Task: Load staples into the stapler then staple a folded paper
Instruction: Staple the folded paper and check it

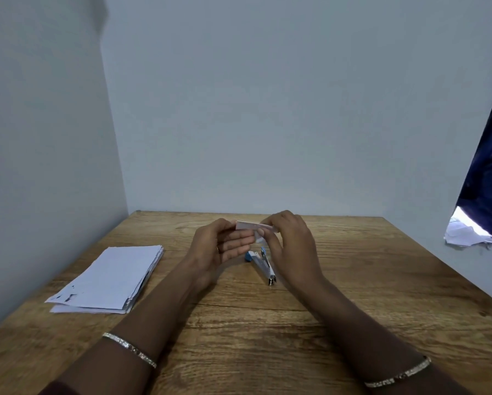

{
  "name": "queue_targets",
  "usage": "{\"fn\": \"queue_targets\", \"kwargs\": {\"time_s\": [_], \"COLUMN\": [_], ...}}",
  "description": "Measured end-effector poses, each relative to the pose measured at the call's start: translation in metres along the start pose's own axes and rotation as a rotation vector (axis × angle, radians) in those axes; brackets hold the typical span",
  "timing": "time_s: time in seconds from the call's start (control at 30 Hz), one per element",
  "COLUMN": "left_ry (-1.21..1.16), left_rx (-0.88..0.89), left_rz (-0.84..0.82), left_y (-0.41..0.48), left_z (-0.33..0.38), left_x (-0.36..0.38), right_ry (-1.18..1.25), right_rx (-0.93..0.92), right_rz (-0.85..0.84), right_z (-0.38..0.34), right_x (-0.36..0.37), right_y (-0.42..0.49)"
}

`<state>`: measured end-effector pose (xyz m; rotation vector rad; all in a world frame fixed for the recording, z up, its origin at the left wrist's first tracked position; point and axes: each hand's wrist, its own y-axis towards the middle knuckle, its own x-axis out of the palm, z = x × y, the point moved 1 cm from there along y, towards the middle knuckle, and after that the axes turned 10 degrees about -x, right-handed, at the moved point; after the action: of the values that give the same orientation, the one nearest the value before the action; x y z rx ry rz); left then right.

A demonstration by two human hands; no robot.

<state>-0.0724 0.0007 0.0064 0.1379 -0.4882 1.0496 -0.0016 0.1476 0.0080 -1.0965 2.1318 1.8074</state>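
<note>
A small white staple box (249, 225) is held up above the table between both hands. My left hand (222, 245) grips its left end with fingers curled, and my right hand (289, 242) pinches its right end. Below them a blue and white stapler (263, 265) lies on the wooden table (239, 323), its top swung open, touched by neither hand. A stack of white paper sheets (108, 280) lies flat at the left of the table.
Grey walls close the table at the back and left. A dark blue curtain (487, 166) hangs at the right, with crumpled white paper (467, 233) beneath it beyond the table's right edge.
</note>
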Motion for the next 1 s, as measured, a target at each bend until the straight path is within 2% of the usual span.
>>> {"fn": "queue_targets", "kwargs": {"time_s": [0.1, 0.23, 0.3, 0.6, 1.0], "left_ry": [0.073, 0.449, 0.551, 0.563, 0.629], "left_rx": [0.012, 0.289, 0.37, 0.361, 0.367], "left_rz": [0.007, 0.157, 0.202, 0.092, 0.095], "left_y": [-0.004, -0.008, -0.007, -0.007, -0.008], "left_z": [0.003, 0.011, 0.015, 0.006, 0.005], "left_x": [0.002, -0.001, -0.005, 0.001, 0.004], "right_ry": [0.055, 0.068, 0.091, 0.201, 0.465], "right_rx": [0.044, 0.039, 0.055, 0.082, 0.267], "right_rz": [0.002, -0.022, -0.035, -0.12, -0.094], "right_z": [-0.002, -0.001, -0.001, -0.003, -0.004], "right_x": [-0.003, -0.007, -0.007, -0.005, -0.007], "right_y": [0.001, 0.003, 0.003, -0.002, 0.0]}}
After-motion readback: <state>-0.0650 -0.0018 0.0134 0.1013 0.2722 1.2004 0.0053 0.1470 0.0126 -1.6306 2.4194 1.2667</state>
